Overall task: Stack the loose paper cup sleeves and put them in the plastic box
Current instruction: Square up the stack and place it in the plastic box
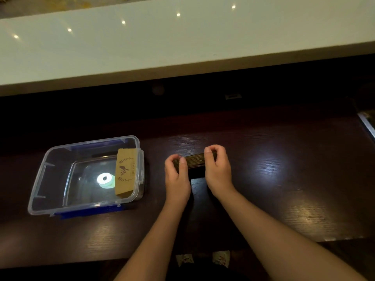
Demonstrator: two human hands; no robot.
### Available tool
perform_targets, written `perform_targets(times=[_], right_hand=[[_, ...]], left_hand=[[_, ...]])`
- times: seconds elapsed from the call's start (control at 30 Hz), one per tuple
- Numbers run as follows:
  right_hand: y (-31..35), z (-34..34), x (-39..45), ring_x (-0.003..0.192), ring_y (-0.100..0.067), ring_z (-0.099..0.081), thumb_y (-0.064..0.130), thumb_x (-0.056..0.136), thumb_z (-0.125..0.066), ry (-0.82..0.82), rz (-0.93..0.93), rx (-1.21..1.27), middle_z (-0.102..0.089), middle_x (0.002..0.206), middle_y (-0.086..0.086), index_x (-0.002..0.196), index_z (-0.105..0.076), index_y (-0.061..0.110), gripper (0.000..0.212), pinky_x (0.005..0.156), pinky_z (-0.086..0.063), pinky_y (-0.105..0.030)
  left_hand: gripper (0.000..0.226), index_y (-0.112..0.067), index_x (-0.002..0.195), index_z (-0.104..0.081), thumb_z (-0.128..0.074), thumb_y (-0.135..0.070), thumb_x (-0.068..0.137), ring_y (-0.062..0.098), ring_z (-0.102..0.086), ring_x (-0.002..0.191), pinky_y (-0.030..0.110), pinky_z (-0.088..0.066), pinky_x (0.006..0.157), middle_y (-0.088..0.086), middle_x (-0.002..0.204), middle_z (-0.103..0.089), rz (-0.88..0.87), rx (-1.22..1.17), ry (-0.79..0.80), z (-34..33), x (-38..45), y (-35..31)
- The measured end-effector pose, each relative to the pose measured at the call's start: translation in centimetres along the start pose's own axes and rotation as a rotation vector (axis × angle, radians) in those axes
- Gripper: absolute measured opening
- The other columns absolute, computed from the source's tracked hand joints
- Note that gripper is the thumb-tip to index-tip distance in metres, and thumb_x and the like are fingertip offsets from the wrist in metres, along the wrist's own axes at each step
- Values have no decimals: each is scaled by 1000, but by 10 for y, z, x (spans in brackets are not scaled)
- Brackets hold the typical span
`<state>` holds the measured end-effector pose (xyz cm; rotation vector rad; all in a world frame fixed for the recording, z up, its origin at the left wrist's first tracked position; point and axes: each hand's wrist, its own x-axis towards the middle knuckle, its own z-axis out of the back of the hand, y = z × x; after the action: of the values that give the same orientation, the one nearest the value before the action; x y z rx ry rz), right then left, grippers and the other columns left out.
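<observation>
A stack of brown cardboard cup sleeves [195, 160] stands on edge on the dark wooden table, its ribbed edges facing up. My left hand [177, 175] grips its left end and my right hand [217, 169] grips its right end, fingers curled over the top. To the left sits a clear plastic box [40, 179] with blue clips. Inside it, against the right wall, leans another batch of tan sleeves [124, 173] printed with a bird emblem.
A white glossy counter [182, 43] runs across the back, raised above the dark table [284, 179]. A metal object [367, 124] lies at the far right edge. The table's front edge runs just below my forearms.
</observation>
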<state>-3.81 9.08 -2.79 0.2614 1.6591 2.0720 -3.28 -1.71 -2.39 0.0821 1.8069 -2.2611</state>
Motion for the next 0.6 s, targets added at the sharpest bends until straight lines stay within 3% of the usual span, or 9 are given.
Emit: perform_targets(times=[0.07, 0.13, 0.2, 0.27, 0.37, 0.43, 0.5, 0.6], right_hand=[[1, 4, 4, 92, -2, -53, 52, 85, -51, 69, 12, -23, -53, 105, 8, 102, -54, 31, 27, 78, -48, -28], [2, 14, 7, 99, -1, -49, 59, 72, -62, 238, -4, -49, -45, 114, 12, 110, -51, 36, 46, 80, -45, -23], [0, 27, 12, 106, -6, -45, 49, 63, -72, 406, 48, -182, -38, 120, 11, 115, -47, 38, 59, 85, -42, -23], [1, 37, 21, 107, -12, -45, 33, 64, -74, 459, 193, -377, -43, 115, 9, 113, -51, 32, 54, 86, -41, -27], [9, 46, 32, 87, -10, -54, 28, 68, -76, 488, 307, -469, -55, 94, 11, 98, -56, 31, 36, 74, -42, -27], [10, 53, 35, 75, -4, -56, 33, 66, -79, 537, 264, -398, -58, 84, 12, 90, -53, 37, 35, 66, -44, -22], [9, 61, 34, 69, -1, -59, 38, 62, -81, 590, 159, -174, -63, 79, 11, 88, -55, 36, 37, 62, -47, -18], [4, 64, 27, 80, -12, -67, 35, 60, -85, 672, 46, 28, -72, 87, 6, 91, -60, 31, 40, 72, -54, -27]], left_hand=[[12, -32, 108, -44, -44, -36, 97, 11, -54, 101, 11, -38, 74, 2, 115, -55, -56, 89, 26, 3, 4, 4], [13, -27, 108, -45, -44, -34, 97, 16, -54, 101, 12, -38, 74, 6, 114, -56, -62, 103, 26, 3, 9, 4], [13, -25, 106, -45, -43, -35, 97, 17, -55, 99, 13, -38, 72, 8, 113, -56, -70, 111, 26, 3, 13, 3], [13, -26, 106, -44, -43, -36, 97, 15, -54, 97, 11, -39, 69, 9, 112, -56, -67, 109, 36, 2, 13, 3], [24, -30, 109, -45, -56, -39, 89, 17, -57, 101, 12, -44, 74, 3, 109, -57, -42, 76, 84, 8, 11, -2], [52, -36, 113, -45, -74, -45, 70, 6, -59, 100, 15, -49, 77, -6, 110, -57, -58, 22, 142, 19, 12, -10], [67, -41, 115, -49, -85, -42, 57, 4, -62, 101, 17, -51, 78, -8, 115, -59, -98, -106, 244, 30, 14, -18], [54, -46, 106, -60, -85, -28, 61, 8, -66, 97, 22, -53, 76, -9, 106, -69, -140, -206, 385, 34, 12, -32]])
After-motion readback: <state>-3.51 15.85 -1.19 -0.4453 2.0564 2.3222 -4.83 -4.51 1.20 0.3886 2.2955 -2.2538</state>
